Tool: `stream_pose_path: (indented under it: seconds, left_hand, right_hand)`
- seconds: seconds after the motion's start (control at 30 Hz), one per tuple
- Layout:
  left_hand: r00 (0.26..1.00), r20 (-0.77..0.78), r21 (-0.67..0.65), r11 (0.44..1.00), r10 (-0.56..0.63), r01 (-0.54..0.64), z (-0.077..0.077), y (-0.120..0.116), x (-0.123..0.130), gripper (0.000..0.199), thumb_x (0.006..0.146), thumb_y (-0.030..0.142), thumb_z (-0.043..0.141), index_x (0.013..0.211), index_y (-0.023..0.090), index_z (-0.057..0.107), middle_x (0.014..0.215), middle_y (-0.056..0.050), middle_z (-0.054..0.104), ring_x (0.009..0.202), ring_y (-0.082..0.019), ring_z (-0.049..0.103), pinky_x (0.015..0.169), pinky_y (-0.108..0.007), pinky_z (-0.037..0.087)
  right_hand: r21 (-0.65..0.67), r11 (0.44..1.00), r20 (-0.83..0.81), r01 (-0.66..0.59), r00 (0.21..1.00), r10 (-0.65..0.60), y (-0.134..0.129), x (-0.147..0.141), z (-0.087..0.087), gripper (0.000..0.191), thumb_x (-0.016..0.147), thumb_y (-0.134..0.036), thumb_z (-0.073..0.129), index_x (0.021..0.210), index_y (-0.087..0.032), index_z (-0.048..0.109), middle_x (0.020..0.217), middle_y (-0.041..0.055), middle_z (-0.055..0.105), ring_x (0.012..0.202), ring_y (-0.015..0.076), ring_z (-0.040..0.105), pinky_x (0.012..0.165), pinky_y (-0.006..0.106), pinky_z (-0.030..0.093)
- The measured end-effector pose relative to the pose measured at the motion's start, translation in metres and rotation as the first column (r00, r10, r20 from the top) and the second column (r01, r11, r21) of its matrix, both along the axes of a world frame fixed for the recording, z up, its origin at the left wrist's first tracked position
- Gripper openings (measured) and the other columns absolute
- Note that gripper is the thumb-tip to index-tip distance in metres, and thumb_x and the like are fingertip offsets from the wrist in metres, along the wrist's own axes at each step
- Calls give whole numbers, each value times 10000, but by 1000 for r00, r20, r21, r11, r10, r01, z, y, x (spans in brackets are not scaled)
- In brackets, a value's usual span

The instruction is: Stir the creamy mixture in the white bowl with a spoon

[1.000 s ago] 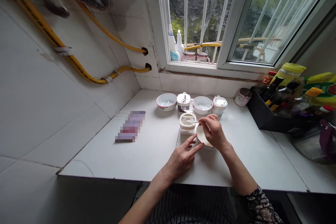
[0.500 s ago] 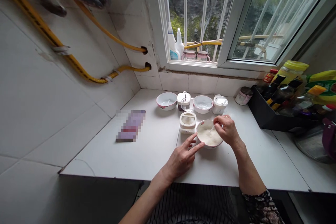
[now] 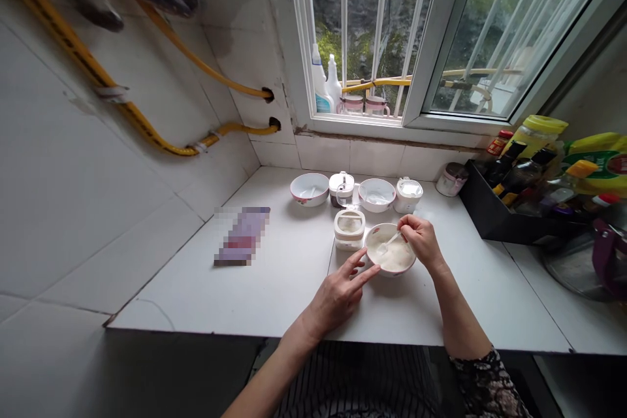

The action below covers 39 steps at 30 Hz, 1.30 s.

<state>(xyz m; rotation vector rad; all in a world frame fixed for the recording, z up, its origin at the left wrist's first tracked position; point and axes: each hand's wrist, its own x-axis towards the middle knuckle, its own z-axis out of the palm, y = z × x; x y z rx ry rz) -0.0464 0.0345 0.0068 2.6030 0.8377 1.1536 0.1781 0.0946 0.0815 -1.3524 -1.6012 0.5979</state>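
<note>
A bowl of pale, whitish contents stands near the counter's front edge. My right hand is closed in a pinch on the handle of a small white spoon, whose head rests in those contents. My left hand has its fingers stretched apart, two of them touching the bowl's left rim. Just left of the bowl sits a white seasoning jar with its lid raised and pale contents inside.
Behind are a white bowl at left, a jar with dark contents, another bowl and a white lidded jar. A black bottle box stands at right beside a pot. A blurred purple item lies left.
My right hand has tilted the spoon, and its white head now shows on the surface of the contents, further left. The left hand stays at the rim. The view has shifted slightly.
</note>
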Motion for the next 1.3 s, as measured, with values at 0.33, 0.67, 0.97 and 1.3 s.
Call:
stream_pose_path:
  seconds: [0.33,0.67,0.97,1.3]
  left_hand:
    - [1000,-6,17,1000,1,-1,-1,0,0,681,790,-51,400,1409,222,484,1511,-138,359,1130,-180,622,922,-315,586]
    - [1000,-11,12,1000,0,0,-1,1,0,708,795,-54,393,1433,249,452,1517,-132,364,1135,-192,622,911,-344,593]
    - [1000,12,28,1000,-9,9,-4,2,0,689,778,-56,393,1402,221,484,1504,-148,368,1107,-186,637,906,-313,591]
    - [1000,14,15,1000,-16,16,-4,2,0,706,770,-66,392,1407,226,481,1503,-146,368,1115,-188,629,918,-327,588]
  right_hand:
    - [-78,995,-55,-59,997,55,-1,-7,-1,133,626,-262,456,561,-216,562,461,-37,484,482,130,426,545,269,357]
    - [-231,972,-407,-44,912,-55,6,2,2,117,552,-256,503,524,-195,598,422,-36,472,471,116,405,518,261,334]
    - [-244,969,-481,-28,871,-96,7,1,0,118,539,-233,512,526,-186,620,414,-33,503,462,115,431,530,262,373]
    - [-158,987,-514,8,853,-89,9,-11,5,87,618,-240,552,609,-195,627,461,-34,545,512,133,499,608,286,436]
